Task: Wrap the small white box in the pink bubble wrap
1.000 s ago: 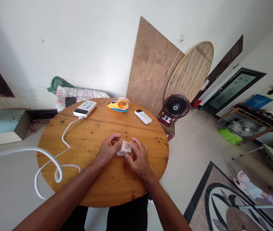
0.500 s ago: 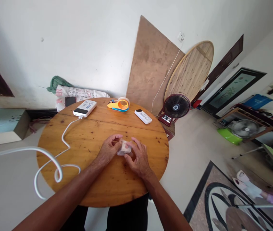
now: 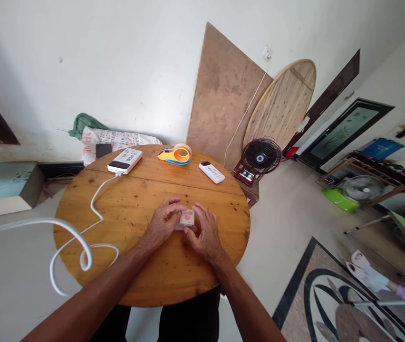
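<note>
A small pale box (image 3: pixel 187 218) with a pinkish round mark on top sits between my hands, low over the round wooden table (image 3: pixel 131 266). Something clear, perhaps film, shows at its lower edge. My left hand (image 3: pixel 165 218) pinches the box's left side, thumb and forefinger close together at its upper edge. On the other side, my right hand (image 3: pixel 205 232) curves round the box, thumb at the near corner and fingers at the far right. Its right face is hidden by those fingers.
Toward the table's back stand a white power bank (image 3: pixel 125 161) with a white cable (image 3: pixel 97 199), an orange tape dispenser (image 3: pixel 176 155) and a smaller white device (image 3: pixel 211 172). A dark fan (image 3: pixel 260 156) is beyond the right edge. Another person's feet (image 3: pixel 361 266) show far right.
The box's top with its round mark now shows more plainly. My left forefinger has stretched over toward the box's upper edge, and my right forefinger has lifted off its top.
</note>
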{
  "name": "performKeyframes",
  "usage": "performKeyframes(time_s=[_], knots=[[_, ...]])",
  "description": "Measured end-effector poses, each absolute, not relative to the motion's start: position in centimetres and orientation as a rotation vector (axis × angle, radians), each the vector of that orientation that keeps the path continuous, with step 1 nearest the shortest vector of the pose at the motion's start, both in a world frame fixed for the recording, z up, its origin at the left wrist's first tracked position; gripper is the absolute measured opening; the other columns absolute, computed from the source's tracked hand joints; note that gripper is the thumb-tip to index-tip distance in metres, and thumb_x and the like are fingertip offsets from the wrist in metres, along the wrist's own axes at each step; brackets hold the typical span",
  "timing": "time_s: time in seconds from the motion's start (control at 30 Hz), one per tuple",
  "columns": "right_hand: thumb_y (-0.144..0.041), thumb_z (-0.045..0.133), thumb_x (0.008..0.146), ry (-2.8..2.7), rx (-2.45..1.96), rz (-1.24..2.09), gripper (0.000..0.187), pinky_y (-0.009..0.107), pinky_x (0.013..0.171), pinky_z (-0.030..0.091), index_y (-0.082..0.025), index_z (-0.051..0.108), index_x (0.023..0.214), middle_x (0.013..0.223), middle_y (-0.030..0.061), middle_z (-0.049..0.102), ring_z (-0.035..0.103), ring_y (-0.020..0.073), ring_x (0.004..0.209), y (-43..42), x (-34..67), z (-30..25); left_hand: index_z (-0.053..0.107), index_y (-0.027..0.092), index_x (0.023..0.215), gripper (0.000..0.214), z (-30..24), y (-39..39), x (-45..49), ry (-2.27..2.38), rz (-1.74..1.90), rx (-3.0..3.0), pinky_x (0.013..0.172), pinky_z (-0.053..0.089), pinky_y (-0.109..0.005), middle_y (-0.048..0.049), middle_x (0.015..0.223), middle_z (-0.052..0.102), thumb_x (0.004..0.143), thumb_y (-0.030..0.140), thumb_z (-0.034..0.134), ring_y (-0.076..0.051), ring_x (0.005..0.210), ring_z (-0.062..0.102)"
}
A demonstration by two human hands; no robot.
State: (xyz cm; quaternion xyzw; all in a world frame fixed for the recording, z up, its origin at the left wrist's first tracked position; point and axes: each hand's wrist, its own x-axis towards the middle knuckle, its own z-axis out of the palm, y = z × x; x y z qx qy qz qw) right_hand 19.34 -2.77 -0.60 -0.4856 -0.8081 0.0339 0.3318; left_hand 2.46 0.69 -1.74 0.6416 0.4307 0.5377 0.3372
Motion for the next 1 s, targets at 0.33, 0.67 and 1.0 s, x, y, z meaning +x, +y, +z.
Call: performKeyframes(time_s=[0.33, 0.67, 1.0], knots=[[-0.025, 0.056, 0.077, -2.119, -1.284, 0.118, 0.047, 0.039, 0.1, 0.032, -0.019, 0.049, 0.123, 0.124, 0.0092, 0.055, 0.047, 0.0235, 0.117, -2.7, 19.1, -0.4, 0.071, 0.022, 0.085, 0.024, -2.4, 0.5, 2.7, 1.231, 1.378, 1.904, 0.096, 0.043, -0.04, -0.0061, 0.103, 0.06, 0.079, 0.022, 0.048, -0.022, 0.113, 0.051], [-0.027, 0.054, 0.081, -2.031, -1.24, 0.113, 0.053, 0.041, 0.105, 0.031, -0.019, 0.041, 0.132, 0.14, 0.0114, 0.042, 0.039, 0.0244, 0.128, -2.9, 19.6, -0.4, 0.071, 0.02, 0.086, 0.024, -1.7, 0.3, 2.2, 1.122, 1.383, 1.56, 0.095, 0.045, -0.038, -0.0078, 0.114, 0.058, 0.076, 0.031, 0.053, -0.023, 0.115, 0.052], [-0.02, 0.046, 0.085, -1.853, -1.284, 0.228, 0.032, 0.038, 0.105, 0.033, -0.021, 0.053, 0.115, 0.134, 0.0089, 0.047, 0.042, 0.0211, 0.126, -2.8, 20.0, -0.6, 0.069, 0.018, 0.087, 0.029, -1.1, 0.4, 1.5, 1.179, 1.439, 1.03, 0.089, 0.048, -0.037, -0.0046, 0.103, 0.068, 0.064, 0.034, 0.063, -0.022, 0.096, 0.061]])
